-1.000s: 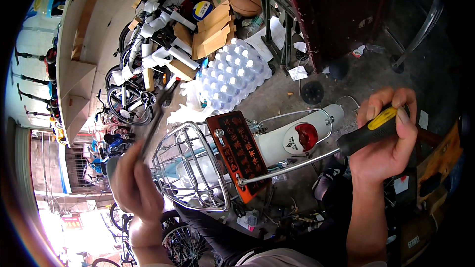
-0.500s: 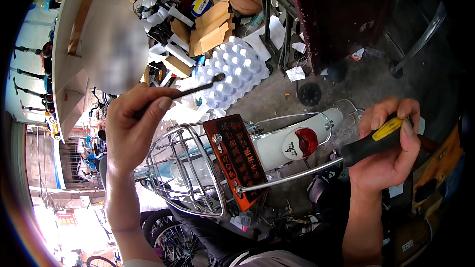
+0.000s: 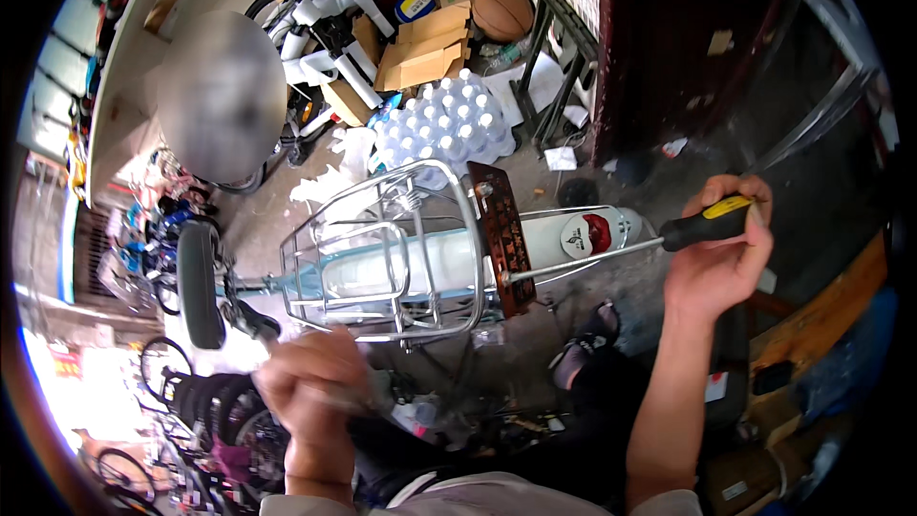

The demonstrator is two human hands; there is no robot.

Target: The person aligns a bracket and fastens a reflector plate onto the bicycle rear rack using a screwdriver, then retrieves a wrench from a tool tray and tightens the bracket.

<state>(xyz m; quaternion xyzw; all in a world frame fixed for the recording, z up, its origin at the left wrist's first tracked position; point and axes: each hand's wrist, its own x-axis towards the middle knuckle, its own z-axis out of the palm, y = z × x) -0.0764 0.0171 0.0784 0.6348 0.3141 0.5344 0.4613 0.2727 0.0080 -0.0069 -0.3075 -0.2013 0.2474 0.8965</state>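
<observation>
So my right hand (image 3: pixel 716 253) is wrapped snugly around a long steel-shafted screwdriver with a black-and-yellow handle (image 3: pixel 702 227). The shaft runs off to the left of that hand, its tip at the lower part of a reddish-brown rectangular plate (image 3: pixel 495 229). Left of the plate is a shiny silver wire rack (image 3: pixel 475 258); a white rounded fender (image 3: pixel 546 231) sits between plate and hand. My left hand (image 3: pixel 315 377), lower left of the rack, looks half curled, but it's pretty blurry, so can't tell if it's gripping anything.
</observation>
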